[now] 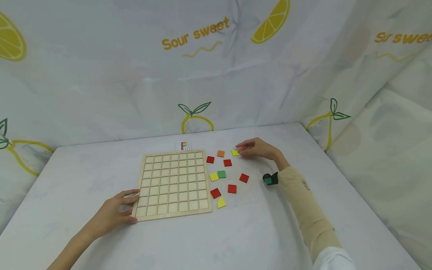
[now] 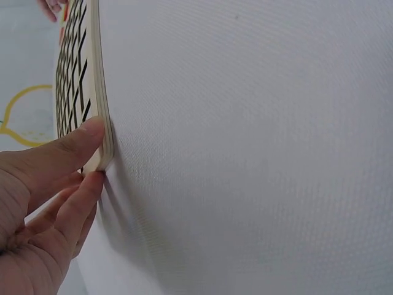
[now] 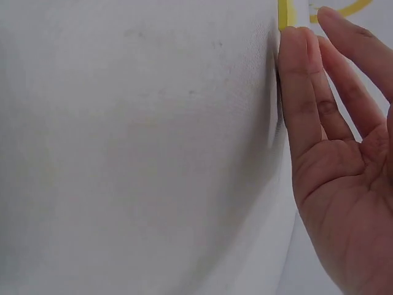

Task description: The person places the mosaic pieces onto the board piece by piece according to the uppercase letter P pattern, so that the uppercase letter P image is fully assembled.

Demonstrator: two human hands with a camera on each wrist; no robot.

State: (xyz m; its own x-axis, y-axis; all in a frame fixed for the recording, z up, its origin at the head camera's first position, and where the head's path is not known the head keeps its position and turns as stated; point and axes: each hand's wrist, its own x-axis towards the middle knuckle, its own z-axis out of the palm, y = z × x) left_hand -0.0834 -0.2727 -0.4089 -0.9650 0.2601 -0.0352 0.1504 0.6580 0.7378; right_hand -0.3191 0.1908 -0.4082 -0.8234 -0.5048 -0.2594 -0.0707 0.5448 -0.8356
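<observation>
A pale wooden board with a grid of square recesses point(image 1: 173, 183) lies on the white-covered table. My left hand point(image 1: 113, 213) holds its near left corner, the thumb on one edge and the fingers along the other; the left wrist view shows thumb and fingertips against the board's edge point(image 2: 103, 80). Right of the board, at the far end of the loose pieces, my right hand point(image 1: 258, 149) reaches a yellow tile point(image 1: 235, 153). In the right wrist view its fingers point(image 3: 301, 92) are nearly straight, with fingertips right at the yellow tile point(image 3: 284, 13).
Several red tiles point(image 1: 232, 188), an orange tile point(image 1: 221, 153), a green tile point(image 1: 221, 174) and more yellow tiles point(image 1: 214, 176) lie beside the board's right edge. A small card with a coloured grid pattern point(image 1: 183, 145) sits behind the board. A lemon-print cloth point(image 1: 135, 75) hangs at the back.
</observation>
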